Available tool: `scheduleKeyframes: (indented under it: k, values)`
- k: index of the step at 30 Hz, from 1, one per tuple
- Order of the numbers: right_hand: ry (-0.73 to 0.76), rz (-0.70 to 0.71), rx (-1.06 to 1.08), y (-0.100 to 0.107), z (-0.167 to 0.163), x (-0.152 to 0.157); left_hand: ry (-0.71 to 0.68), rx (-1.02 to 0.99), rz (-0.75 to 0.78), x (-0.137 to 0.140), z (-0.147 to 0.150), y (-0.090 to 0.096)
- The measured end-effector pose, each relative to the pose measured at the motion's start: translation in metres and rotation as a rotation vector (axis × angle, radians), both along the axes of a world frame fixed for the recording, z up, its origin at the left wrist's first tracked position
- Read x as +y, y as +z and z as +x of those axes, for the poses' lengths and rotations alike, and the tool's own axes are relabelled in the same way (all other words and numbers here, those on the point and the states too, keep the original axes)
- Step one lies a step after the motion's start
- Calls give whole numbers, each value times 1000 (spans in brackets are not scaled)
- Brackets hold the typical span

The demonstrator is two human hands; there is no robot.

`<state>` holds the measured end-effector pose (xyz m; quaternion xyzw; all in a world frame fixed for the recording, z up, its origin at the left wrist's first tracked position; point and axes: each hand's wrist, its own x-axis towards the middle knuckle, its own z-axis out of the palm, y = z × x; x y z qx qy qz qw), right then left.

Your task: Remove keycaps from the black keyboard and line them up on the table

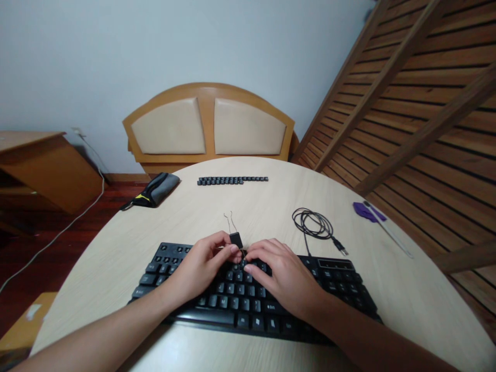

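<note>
A black keyboard (242,305) lies across the near part of the table, with several keycaps gone from its upper left rows. My left hand (211,261) is closed in a pinch on a keycap puller (236,239), a small black block with thin wire loops at both ends. One pair of wires points up and away; the other reaches down to the keys near the top row. Beside that lower end, my right hand (281,268) rests over the keyboard, fingers bent, with thumb and index finger apart. Its index fingertip is close to the wires; contact is hard to make out.
Removed keycaps (232,180) stand in rows at the table's far side. A coiled USB cable (313,225) lies behind the keyboard. A grey and black pouch (155,191) is at far left; a purple cloth (366,212) and a white stick (391,232) lie right.
</note>
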<state>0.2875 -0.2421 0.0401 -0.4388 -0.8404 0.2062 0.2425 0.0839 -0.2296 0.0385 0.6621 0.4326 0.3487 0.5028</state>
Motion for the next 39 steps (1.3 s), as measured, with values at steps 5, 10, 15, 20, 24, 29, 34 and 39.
scheduleKeyframes:
  k: [5, 10, 15, 20, 24, 29, 34, 39]
  values:
    - [-19, -8, 53, 0, -2, 0, -10, -85, -61, 3, -2, -1]
    - [-32, -7, 94, -1, -2, -2, -5, -116, -42, 1, -2, 0]
    - [-45, -32, 143, 1, -1, -3, -3, -116, -15, -1, -2, 2]
    - [-67, -45, 158, 0, -1, -3, -6, -99, 5, -4, -1, 5]
    - [-64, -38, 163, -3, -1, -3, -17, -42, 51, -5, 0, 8]
    - [-40, -38, 185, -3, 0, -2, -11, 13, 83, -5, 1, 10]
    - [-17, -49, 203, 1, 1, -3, 19, 14, 77, -4, 1, 7]
    - [34, -47, 213, 1, 2, -2, 47, 83, 106, -4, 0, 5]
